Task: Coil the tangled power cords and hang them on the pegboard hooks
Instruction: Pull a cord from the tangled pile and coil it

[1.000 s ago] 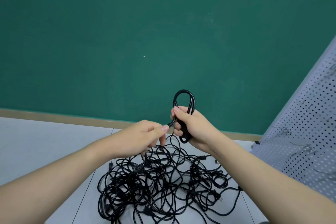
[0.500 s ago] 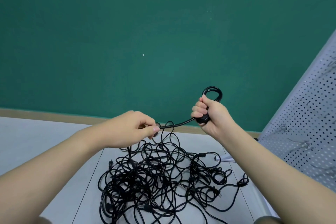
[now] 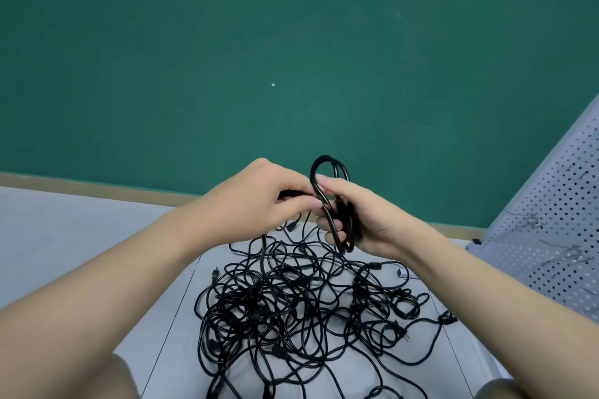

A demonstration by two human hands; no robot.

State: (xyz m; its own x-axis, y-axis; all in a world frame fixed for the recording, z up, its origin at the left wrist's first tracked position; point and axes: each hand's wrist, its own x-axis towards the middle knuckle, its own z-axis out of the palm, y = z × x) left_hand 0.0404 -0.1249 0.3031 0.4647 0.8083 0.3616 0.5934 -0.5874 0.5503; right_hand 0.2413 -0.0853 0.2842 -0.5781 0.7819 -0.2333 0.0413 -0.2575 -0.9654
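A small coil of black cord (image 3: 334, 204) is gripped in the curled fingers of the right hand (image 3: 363, 220), its loop rising above the fingertips. A strand is pinched by the left hand (image 3: 269, 201) just beside it. The tangled cords (image 3: 301, 311) are spread on the floor (image 3: 64, 230) below both hands; the pegboard (image 3: 551, 230) is seen to the right.

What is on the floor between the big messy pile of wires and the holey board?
Mostly bare grey floor, the head view shows. One small pale object lies there between the tangled cords and the pegboard.
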